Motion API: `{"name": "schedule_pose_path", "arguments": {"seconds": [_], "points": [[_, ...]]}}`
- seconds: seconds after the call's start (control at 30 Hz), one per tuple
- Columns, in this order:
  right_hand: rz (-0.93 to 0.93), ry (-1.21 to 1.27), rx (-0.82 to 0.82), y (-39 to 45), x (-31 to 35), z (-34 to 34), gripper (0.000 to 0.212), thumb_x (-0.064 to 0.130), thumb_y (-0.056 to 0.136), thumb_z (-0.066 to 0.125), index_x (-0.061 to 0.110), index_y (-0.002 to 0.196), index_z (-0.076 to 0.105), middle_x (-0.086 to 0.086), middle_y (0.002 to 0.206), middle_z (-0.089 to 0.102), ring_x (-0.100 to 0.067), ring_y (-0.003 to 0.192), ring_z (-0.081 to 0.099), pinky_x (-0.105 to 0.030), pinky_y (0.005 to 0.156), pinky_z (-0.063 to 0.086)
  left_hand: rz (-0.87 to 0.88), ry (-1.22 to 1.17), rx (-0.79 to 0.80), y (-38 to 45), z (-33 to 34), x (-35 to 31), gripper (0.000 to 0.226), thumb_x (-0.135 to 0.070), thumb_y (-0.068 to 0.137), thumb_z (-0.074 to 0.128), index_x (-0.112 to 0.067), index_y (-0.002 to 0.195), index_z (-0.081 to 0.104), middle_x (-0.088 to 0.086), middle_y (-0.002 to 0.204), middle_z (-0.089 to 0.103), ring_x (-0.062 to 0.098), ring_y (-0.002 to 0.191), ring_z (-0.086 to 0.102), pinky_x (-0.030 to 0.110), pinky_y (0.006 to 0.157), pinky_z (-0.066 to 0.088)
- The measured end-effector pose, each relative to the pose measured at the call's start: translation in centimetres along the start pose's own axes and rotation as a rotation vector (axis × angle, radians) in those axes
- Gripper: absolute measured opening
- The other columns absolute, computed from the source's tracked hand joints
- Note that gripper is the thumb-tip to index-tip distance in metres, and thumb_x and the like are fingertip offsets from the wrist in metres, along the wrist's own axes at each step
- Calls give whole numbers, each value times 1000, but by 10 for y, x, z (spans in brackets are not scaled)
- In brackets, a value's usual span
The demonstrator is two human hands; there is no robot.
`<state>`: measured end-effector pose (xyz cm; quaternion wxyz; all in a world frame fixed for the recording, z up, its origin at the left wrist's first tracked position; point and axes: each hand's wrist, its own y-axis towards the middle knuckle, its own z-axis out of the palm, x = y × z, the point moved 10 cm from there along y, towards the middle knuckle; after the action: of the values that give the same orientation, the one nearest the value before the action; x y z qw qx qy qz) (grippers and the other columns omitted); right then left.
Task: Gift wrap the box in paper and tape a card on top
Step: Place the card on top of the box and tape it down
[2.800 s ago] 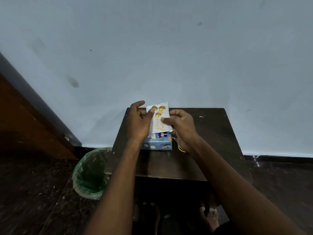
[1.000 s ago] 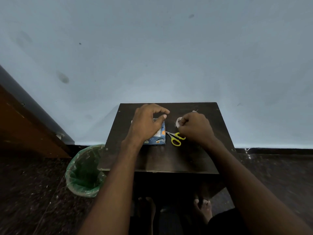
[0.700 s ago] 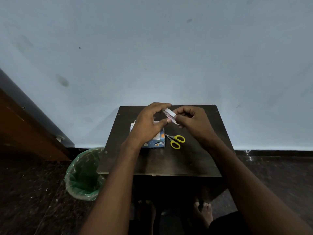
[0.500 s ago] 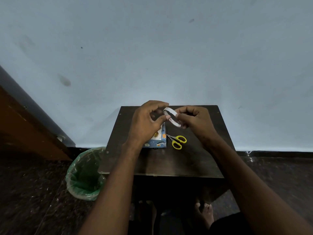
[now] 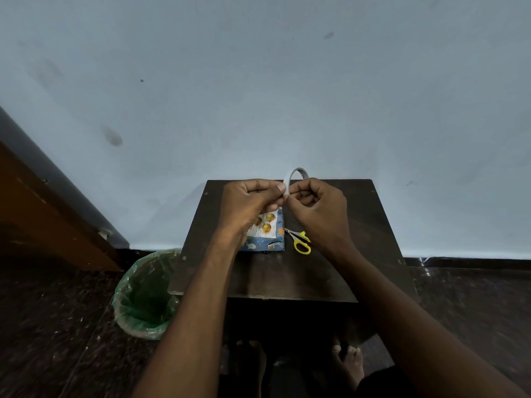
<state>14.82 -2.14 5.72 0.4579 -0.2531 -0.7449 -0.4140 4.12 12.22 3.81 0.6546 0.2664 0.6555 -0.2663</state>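
A box wrapped in blue patterned paper (image 5: 265, 245) lies on the dark wooden table (image 5: 287, 274). A white card with orange dots (image 5: 265, 224) rests on top of it, partly hidden by my left wrist. Both hands are raised above the box and hold a white tape roll (image 5: 293, 176) upright between them. My right hand (image 5: 319, 214) grips the roll's lower part. My left hand (image 5: 247, 208) pinches at the roll's left edge with thumb and fingertips.
Yellow-handled scissors (image 5: 301, 243) lie on the table just right of the box. A bin lined with a green bag (image 5: 145, 297) stands on the floor at the table's left. A pale wall rises behind; my bare feet show under the table.
The card went from my hands onto the box. My right hand picked up the tape roll from beside the scissors and lifted it, and my left hand came up to pinch its edge.
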Motion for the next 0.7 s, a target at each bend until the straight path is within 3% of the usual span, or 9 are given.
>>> {"name": "schedule_pose_path", "arguments": {"seconds": [0.27,0.4,0.5,0.63,0.7], "points": [[-22,-5,-31,0,3,-3,7,14,86,82,13,91,77,8,75,74,-3,62,65,-16,59,49,141,70,2,-4,1,-16,17,-16,87,88,-9,101,83,8,87,82,24,86,81,29,77,65],[-36,-27,-24,0,5,-4,10,14,84,84,13,90,77,9,75,73,-2,62,64,-17,60,49,227,180,-39,-5,-2,-24,14,-10,89,86,-7,102,83,4,81,82,17,75,80,26,72,64],[-44,-45,10,-1,7,1,15,13,80,88,14,87,76,8,74,73,-3,63,65,-16,61,50,300,304,-91,-5,-5,-28,5,-10,94,81,-11,98,83,-1,75,79,16,69,78,34,70,66],[-39,-46,72,-1,7,7,16,22,80,89,17,84,75,7,73,72,-9,66,69,-26,62,55,382,445,-93,-6,-4,-30,7,-12,97,75,-18,95,79,-7,77,76,13,71,76,41,69,66],[-74,-72,8,-3,10,3,20,31,84,87,17,81,73,8,72,71,-9,64,66,-23,60,52,424,490,-93,-8,-4,-33,8,-15,98,74,-20,94,78,-9,81,76,13,76,74,42,67,62]]}}
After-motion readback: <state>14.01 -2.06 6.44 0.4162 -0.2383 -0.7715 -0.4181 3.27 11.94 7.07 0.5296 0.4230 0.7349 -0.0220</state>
